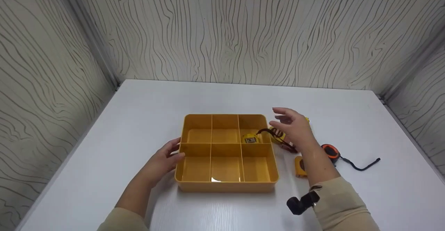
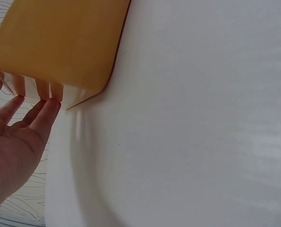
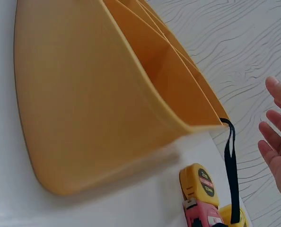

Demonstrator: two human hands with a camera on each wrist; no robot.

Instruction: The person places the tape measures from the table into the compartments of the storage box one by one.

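Observation:
A yellow-orange box with six compartments (image 1: 226, 188) stands on the table. Fingertips of my left hand (image 1: 162, 162) rest against its left outer wall, thumb by the rim. Beyond the box's right side my right hand (image 1: 293, 128) is raised, fingers spread and holding nothing. A yellow tape measure (image 1: 251, 139) lies in the back right compartment, and its dark strap (image 3: 231, 170) hangs over the wall. Outside, near the right hand, is another yellow tape measure (image 1: 276, 133). In the right wrist view, a red tape measure (image 3: 204, 213) lies against a yellow one (image 3: 199, 183).
Right of the box, a yellow tape measure (image 1: 299, 166) is partly hidden by the right forearm. A black and orange tape measure (image 1: 332, 151) with a wrist strap (image 1: 361, 169) lies farther right. Wood-patterned panels (image 1: 222, 32) enclose the white table (image 1: 153, 98).

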